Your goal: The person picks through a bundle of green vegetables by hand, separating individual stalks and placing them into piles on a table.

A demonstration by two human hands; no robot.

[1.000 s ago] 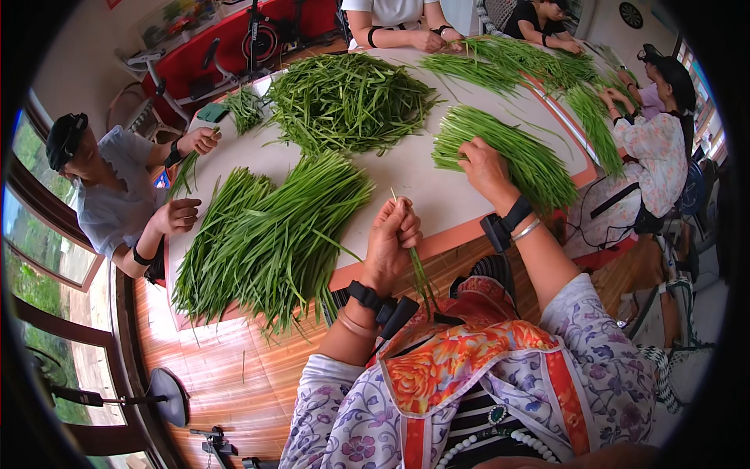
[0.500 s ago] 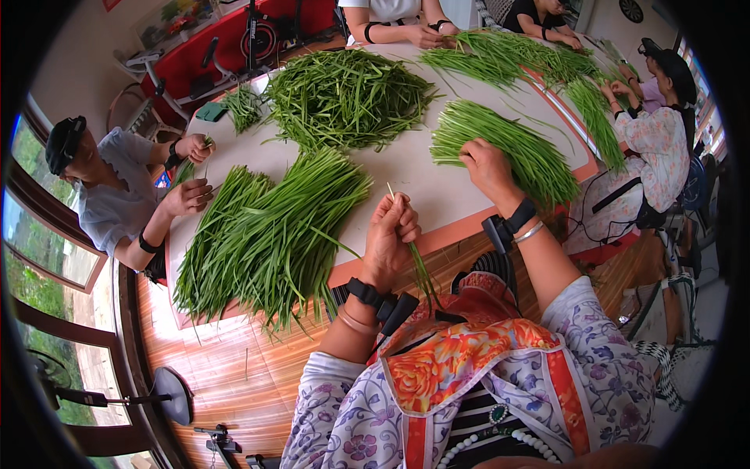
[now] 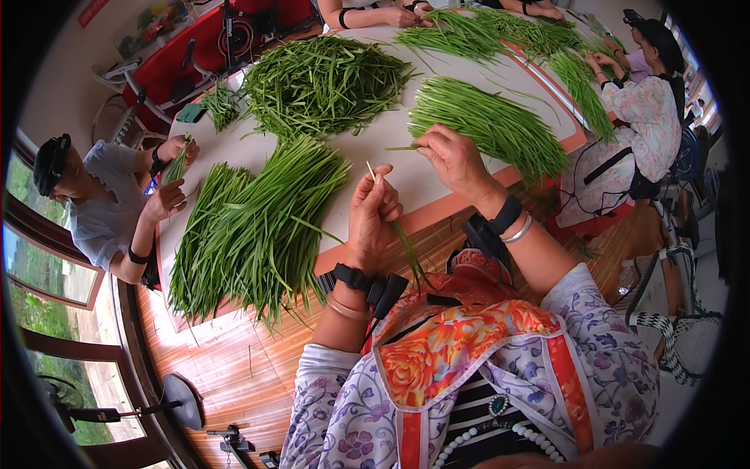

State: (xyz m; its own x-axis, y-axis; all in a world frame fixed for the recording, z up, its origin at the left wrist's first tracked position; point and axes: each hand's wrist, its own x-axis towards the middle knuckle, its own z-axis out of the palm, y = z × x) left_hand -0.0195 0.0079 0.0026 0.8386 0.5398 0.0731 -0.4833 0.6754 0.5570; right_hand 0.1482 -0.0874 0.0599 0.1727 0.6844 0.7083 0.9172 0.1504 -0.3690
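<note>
My left hand is closed on a few garlic chives. Their pale end pokes up past the thumb and the green leaves hang below the fist. My right hand pinches a chive stalk whose end points left, just above my left hand. Behind my right hand lies a neat bundle of chives, stems to the left. Left of my left hand is a larger stack of long chives, its leaves drooping over the table edge.
On the pale table a loose heap of chives lies in the middle, with more chives at the far side. At left a co-worker's hands hold a small bunch. Other people sit along the far and right edges.
My right hand has come away from the right bundle toward my left hand, and a stalk now shows in its fingers. My left hand keeps its chives. The whole view has shifted slightly.
</note>
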